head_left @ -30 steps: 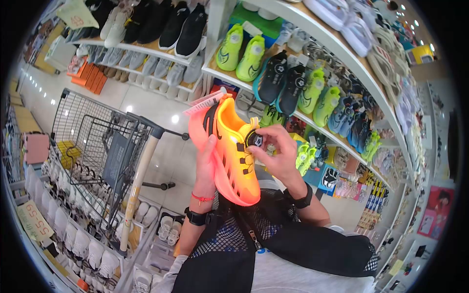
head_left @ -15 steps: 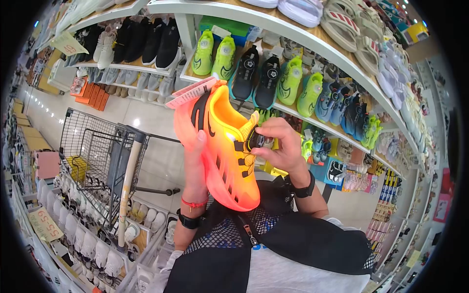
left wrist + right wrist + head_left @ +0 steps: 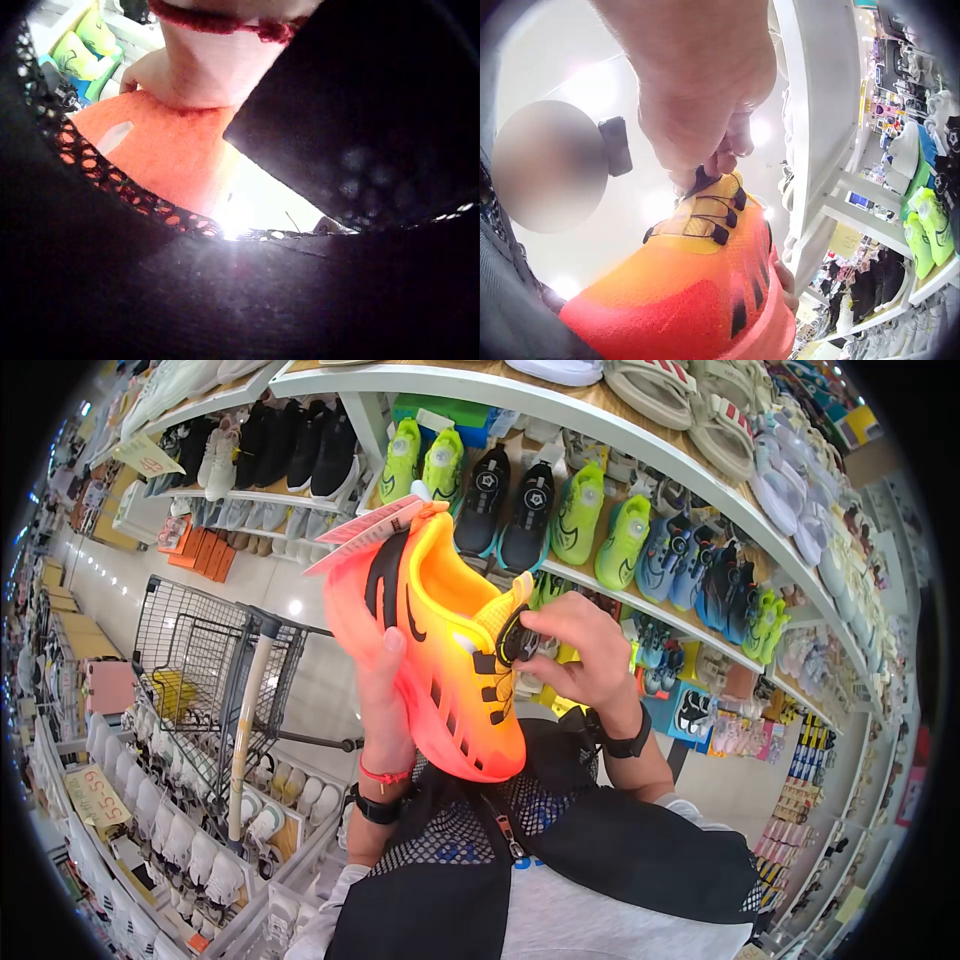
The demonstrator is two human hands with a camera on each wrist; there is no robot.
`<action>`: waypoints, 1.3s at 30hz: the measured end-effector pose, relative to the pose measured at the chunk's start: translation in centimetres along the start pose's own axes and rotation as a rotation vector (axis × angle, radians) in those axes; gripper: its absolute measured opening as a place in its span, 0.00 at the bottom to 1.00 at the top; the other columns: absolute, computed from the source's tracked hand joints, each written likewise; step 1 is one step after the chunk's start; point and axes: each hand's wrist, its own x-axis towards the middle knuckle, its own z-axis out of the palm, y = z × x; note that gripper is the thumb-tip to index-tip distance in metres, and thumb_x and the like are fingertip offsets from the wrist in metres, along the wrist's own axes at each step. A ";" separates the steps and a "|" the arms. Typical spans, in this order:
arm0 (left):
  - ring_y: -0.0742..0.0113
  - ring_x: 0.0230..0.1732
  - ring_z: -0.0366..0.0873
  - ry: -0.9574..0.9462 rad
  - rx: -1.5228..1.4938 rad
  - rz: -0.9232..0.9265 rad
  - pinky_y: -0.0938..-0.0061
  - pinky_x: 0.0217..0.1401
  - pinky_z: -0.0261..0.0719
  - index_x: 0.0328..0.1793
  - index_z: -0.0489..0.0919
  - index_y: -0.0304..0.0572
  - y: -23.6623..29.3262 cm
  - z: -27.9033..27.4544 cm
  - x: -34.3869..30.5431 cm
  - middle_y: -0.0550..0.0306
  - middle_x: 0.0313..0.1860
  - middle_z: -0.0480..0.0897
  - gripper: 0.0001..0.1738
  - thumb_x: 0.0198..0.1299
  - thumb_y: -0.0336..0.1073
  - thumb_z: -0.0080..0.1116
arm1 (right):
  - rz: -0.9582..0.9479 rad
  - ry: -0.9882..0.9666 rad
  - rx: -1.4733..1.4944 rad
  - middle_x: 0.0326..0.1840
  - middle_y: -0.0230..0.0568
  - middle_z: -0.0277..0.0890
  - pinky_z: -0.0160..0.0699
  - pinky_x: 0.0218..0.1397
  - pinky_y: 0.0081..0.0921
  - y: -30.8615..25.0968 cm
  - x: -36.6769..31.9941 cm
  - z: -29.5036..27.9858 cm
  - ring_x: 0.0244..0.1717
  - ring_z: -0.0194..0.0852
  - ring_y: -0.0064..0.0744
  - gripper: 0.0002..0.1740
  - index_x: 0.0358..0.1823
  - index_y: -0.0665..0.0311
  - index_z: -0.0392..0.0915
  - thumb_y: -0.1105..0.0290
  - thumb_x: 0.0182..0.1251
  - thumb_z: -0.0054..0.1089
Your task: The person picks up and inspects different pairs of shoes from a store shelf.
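Observation:
An orange, yellow and pink sneaker (image 3: 445, 650) is held up before the chest, toe pointing down toward the body. My left hand (image 3: 383, 685) grips it by the sole, thumb against the side, other fingers hidden behind. On the tongue is a round black lacing dial (image 3: 517, 642), pinched between thumb and fingertips of my right hand (image 3: 590, 650). Thin black laces (image 3: 705, 212) cross below it through black loops. A pink paper tag (image 3: 370, 532) hangs at the heel. In the left wrist view dark mesh cloth hides much, with part of the sneaker (image 3: 157, 154) showing.
Beyond the hands, a white shelf (image 3: 640, 605) bears green, black and blue sneakers. A shopping cart (image 3: 215, 660) stands at the left on the tiled floor. Below it is a rack of white shoes (image 3: 175, 835). Sandals (image 3: 650, 390) lie on the upper shelf.
The sneaker has shifted left and slightly up in the head view, both hands moving with it. The right fingers stay on the dial. The view of the shelves has swung as well.

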 end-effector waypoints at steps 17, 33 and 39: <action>0.58 0.60 0.70 0.007 0.219 0.238 0.61 0.64 0.68 0.69 0.61 0.40 -2.1 -1.8 -2.2 0.51 0.63 0.70 0.36 0.63 0.56 0.49 | -0.029 0.262 0.180 0.35 0.48 0.76 0.76 0.28 0.28 -1.5 -0.7 0.2 0.28 0.77 0.40 0.30 0.46 0.70 0.71 0.68 0.43 0.78; 0.55 0.67 0.63 -0.067 0.255 0.239 0.59 0.69 0.63 0.73 0.55 0.42 -1.4 -2.1 -2.4 0.51 0.70 0.62 0.41 0.62 0.59 0.50 | -0.009 0.274 0.144 0.33 0.47 0.75 0.74 0.26 0.28 -2.4 -0.7 0.4 0.26 0.75 0.38 0.32 0.46 0.70 0.70 0.66 0.41 0.79; 0.59 0.60 0.72 -0.033 0.165 0.266 0.65 0.61 0.73 0.69 0.59 0.34 -1.1 -0.9 -2.2 0.49 0.62 0.70 0.43 0.56 0.54 0.61 | 0.017 0.278 0.146 0.31 0.46 0.75 0.74 0.25 0.27 -2.7 -0.7 0.4 0.26 0.75 0.38 0.32 0.45 0.71 0.70 0.66 0.41 0.80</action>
